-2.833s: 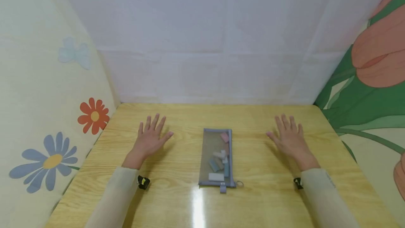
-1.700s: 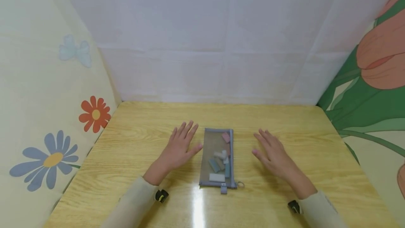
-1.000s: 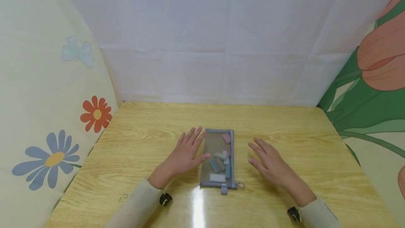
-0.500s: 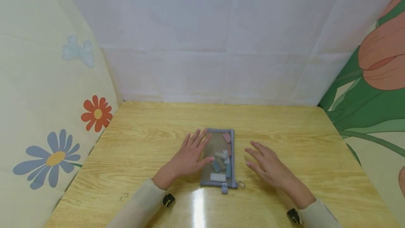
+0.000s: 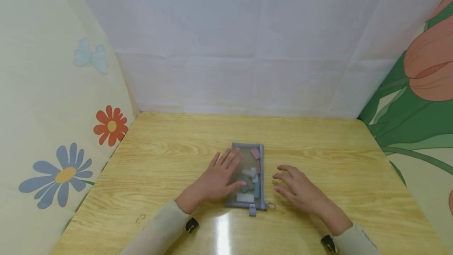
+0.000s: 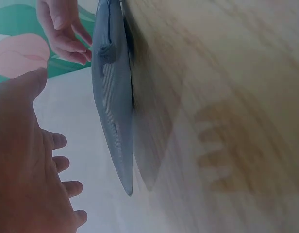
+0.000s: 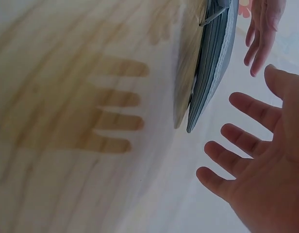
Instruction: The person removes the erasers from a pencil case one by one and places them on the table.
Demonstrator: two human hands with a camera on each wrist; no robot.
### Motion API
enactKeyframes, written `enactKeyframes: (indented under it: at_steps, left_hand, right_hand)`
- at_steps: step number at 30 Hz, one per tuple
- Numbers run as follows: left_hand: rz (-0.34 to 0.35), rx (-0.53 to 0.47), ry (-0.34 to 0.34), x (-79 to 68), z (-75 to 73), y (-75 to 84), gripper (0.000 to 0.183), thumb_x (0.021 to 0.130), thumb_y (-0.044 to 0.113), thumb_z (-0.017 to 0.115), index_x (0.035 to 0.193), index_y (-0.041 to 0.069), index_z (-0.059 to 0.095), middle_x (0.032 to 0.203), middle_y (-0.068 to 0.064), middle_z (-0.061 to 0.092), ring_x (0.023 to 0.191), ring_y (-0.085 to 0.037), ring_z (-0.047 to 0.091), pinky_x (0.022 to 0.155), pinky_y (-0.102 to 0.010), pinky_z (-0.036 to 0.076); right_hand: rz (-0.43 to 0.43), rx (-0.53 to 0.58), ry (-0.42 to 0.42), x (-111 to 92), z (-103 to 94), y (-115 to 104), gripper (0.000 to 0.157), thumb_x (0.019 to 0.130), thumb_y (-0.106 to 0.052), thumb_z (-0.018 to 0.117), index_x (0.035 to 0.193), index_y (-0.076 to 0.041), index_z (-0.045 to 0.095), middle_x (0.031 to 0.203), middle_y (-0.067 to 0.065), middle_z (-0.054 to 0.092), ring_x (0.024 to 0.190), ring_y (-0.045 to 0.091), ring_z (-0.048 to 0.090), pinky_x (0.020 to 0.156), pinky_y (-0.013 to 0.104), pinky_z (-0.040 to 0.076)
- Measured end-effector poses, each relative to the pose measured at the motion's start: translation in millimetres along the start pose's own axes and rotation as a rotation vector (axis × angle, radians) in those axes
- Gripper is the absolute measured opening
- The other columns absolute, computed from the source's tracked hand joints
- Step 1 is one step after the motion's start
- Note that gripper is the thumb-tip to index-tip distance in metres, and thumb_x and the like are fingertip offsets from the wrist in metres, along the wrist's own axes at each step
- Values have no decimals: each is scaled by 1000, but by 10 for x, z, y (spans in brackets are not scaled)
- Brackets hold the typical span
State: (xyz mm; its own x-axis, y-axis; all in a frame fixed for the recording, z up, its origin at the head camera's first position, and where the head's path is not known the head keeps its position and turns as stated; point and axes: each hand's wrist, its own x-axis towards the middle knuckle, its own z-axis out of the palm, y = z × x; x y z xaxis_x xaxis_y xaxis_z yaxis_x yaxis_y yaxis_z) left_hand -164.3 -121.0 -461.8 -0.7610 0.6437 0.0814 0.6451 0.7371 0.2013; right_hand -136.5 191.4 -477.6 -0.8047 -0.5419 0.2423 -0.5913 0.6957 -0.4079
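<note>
A see-through zip pouch (image 5: 247,160) with grey-blue edging lies flat on the table. Several small blocks show inside it, among them a white one (image 5: 245,198), a pink one (image 5: 255,153) and a teal one (image 5: 256,190). My left hand (image 5: 217,178) hovers over the pouch's left side, fingers spread; in the left wrist view a gap separates this hand (image 6: 28,160) from the pouch (image 6: 113,92). Just right of the pouch is my right hand (image 5: 301,190), fingers slightly bent and holding nothing. The right wrist view shows that hand (image 7: 266,155) apart from the pouch (image 7: 215,63).
A fabric tab (image 5: 253,211) and a metal ring (image 5: 271,206) stick out at the pouch's near right corner. The wood-grain table (image 5: 170,137) meets a white cloth (image 5: 198,78) behind and flower-printed cloths on both sides. Each wrist carries a small black camera.
Both hands have come inward from the table's sides. The left hand has moved right until over the pouch's left part; the right hand has moved left and nearer, its fingers bending more. The pouch stays put.
</note>
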Motion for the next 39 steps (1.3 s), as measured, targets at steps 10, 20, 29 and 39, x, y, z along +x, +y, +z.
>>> enactKeyframes:
  at_steps: [10, 20, 29, 39]
  left_hand:
    - [47, 32, -50, 72, 83, 86, 82, 102, 65, 36, 161, 9, 23, 169, -14, 13, 153, -41, 15, 121, -61, 15]
    - [49, 61, -133, 96, 121, 198, 83, 101, 68, 34, 163, 15, 20, 170, -10, 11, 155, -37, 10, 123, -57, 12]
    - [80, 48, -126, 112, 186, 218, 84, 100, 68, 37, 163, 15, 21, 169, -10, 14, 155, -37, 11, 122, -59, 14]
    - [78, 45, -152, 136, 184, 261, 86, 98, 72, 36, 163, 17, 21, 170, -7, 14, 155, -35, 10, 123, -57, 12]
  right_hand:
    - [14, 38, -52, -24, 15, -56, 32, 99, -37, 63, 122, -15, 69, 143, 19, 54, 129, 41, 53, 105, 62, 43]
    - [3, 32, -107, -52, 27, -95, 33, 98, -40, 63, 121, -16, 69, 141, 18, 55, 125, 41, 55, 102, 61, 46]
    - [-62, 6, -165, -38, 46, -148, 30, 96, -36, 68, 117, -15, 71, 137, 16, 57, 122, 35, 58, 103, 55, 48]
    - [-106, -31, -205, -26, 80, -219, 28, 93, -37, 71, 112, -16, 72, 131, 13, 61, 118, 31, 60, 100, 51, 51]
